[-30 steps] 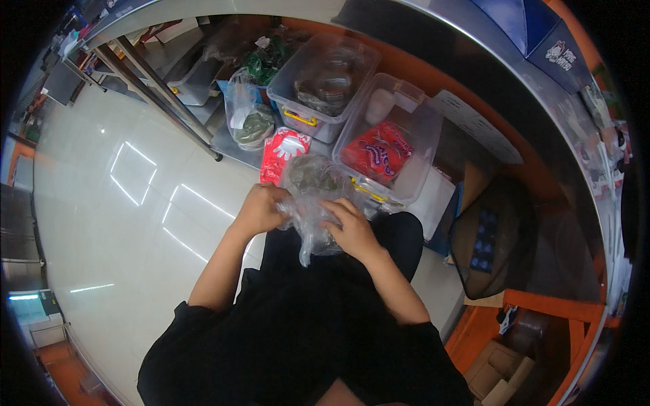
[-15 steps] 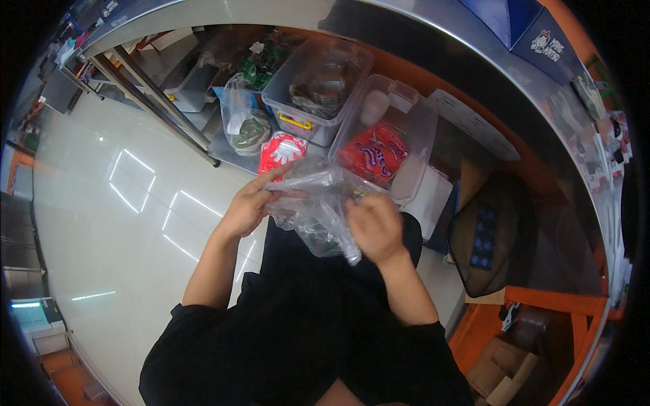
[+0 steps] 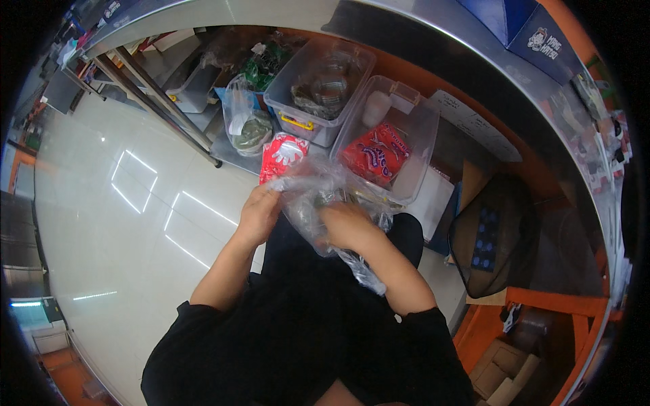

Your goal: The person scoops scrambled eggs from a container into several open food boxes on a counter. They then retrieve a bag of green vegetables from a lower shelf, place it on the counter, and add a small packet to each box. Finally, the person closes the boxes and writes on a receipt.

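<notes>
Both hands, left (image 3: 257, 215) and right (image 3: 347, 227), grip one clear plastic bag (image 3: 315, 203) before two clear bins (image 3: 413, 152).

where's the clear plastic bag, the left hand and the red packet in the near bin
clear plastic bag (image 3: 308, 196): head view, its crinkled upper part
left hand (image 3: 257, 215): head view, back of the hand
red packet (image 3: 376, 154): head view, middle of its face

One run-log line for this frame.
left hand: grips clear plastic bag edge | right hand: on bag | ahead: clear bin with red packet
</notes>
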### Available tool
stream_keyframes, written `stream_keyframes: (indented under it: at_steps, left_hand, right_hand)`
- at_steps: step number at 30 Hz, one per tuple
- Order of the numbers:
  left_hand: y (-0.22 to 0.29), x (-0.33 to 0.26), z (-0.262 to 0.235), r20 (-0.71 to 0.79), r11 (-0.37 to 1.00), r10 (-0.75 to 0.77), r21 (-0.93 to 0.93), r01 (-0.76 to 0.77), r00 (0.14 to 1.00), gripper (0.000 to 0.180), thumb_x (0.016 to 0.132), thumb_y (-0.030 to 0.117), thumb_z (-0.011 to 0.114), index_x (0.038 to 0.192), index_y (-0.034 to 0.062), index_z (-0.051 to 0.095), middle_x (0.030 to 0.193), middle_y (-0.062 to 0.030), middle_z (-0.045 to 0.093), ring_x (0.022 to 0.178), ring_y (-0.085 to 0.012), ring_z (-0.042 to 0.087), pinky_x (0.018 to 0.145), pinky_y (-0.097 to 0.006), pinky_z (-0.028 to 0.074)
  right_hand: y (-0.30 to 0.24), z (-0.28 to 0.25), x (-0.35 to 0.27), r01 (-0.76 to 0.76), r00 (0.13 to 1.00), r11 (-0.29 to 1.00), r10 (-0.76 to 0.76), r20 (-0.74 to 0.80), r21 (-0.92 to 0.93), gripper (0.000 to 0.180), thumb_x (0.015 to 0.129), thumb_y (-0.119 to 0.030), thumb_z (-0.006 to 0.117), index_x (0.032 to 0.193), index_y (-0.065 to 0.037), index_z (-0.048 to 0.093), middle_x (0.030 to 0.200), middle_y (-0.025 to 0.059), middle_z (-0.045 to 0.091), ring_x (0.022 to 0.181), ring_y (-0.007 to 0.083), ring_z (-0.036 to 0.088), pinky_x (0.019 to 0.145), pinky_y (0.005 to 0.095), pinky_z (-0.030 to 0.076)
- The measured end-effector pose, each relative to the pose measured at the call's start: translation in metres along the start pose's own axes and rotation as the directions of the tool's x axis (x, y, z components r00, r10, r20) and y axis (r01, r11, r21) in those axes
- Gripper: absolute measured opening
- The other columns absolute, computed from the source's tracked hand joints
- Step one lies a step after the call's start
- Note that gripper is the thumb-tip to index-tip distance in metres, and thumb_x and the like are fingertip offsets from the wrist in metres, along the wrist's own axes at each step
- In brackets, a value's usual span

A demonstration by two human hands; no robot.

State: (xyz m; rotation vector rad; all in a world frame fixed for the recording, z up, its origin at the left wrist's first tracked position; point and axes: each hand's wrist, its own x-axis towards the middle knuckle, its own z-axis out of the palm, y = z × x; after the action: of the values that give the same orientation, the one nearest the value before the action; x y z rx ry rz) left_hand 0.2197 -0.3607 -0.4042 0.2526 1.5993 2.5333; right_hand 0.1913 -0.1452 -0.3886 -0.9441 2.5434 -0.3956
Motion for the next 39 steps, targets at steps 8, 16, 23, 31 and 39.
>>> stream_keyframes:
  at_steps: [8,16,23,31,39]
  left_hand:
    - [0.027,-0.014,0.034,0.162,0.998,-0.068,0.03,0.064,0.984,0.049,0.107,0.029,0.039,0.138,-0.007,0.049,0.138,-0.0143,0.056,0.118,-0.0225,0.058,0.102,-0.036,0.046]
    - [0.038,-0.022,0.032,0.104,0.995,-0.095,0.005,0.095,0.99,0.053,0.108,0.033,0.035,0.137,-0.0095,0.049,0.14,-0.0154,0.054,0.115,-0.0195,0.058,0.095,-0.032,0.049]
    - [0.024,-0.017,0.034,0.142,0.996,-0.068,0.061,0.06,0.987,0.053,0.107,0.034,0.037,0.136,-0.0091,0.05,0.14,-0.0155,0.054,0.116,-0.0204,0.058,0.092,-0.034,0.053]
    - [0.039,-0.012,0.036,0.145,0.869,0.015,0.488,-0.085,0.989,0.044,0.105,0.025,0.038,0.138,-0.0002,0.053,0.132,-0.0088,0.06,0.11,-0.0159,0.058,0.086,-0.031,0.053]
    - [0.089,0.038,0.053,0.12,0.783,-0.181,0.618,0.069,0.976,0.038,0.103,0.022,0.044,0.132,0.0022,0.06,0.115,-0.0067,0.066,0.094,-0.0116,0.055,0.083,-0.027,0.044]
  right_hand:
    - [0.045,0.051,0.08,0.183,0.963,0.837,-0.046,-0.266,0.516,0.059,0.08,-0.034,0.074,0.13,-0.008,0.058,0.128,0.0186,0.06,0.121,0.032,0.055,0.105,0.0441,0.041]
    - [0.039,0.081,0.052,-0.091,0.879,0.832,0.325,-0.349,0.547,0.072,0.073,-0.033,0.078,0.137,-0.012,0.052,0.141,0.0156,0.047,0.133,0.0328,0.044,0.113,0.0433,0.035]
    - [0.083,0.104,0.062,0.011,0.915,0.976,0.078,-0.395,0.218,0.064,0.07,-0.022,0.077,0.131,-0.019,0.058,0.137,0.0139,0.051,0.131,0.0338,0.046,0.111,0.0425,0.038]
    - [0.07,0.093,0.049,0.133,0.808,0.905,0.137,-0.573,0.404,0.071,0.067,-0.014,0.081,0.132,-0.012,0.056,0.134,0.0173,0.055,0.127,0.0351,0.051,0.108,0.041,0.041]
    - [0.065,0.019,-0.015,0.128,0.877,0.332,0.402,-0.263,0.934,0.057,0.071,-0.004,0.077,0.124,0.003,0.055,0.108,0.0139,0.067,0.097,0.0252,0.066,0.082,0.0352,0.054]
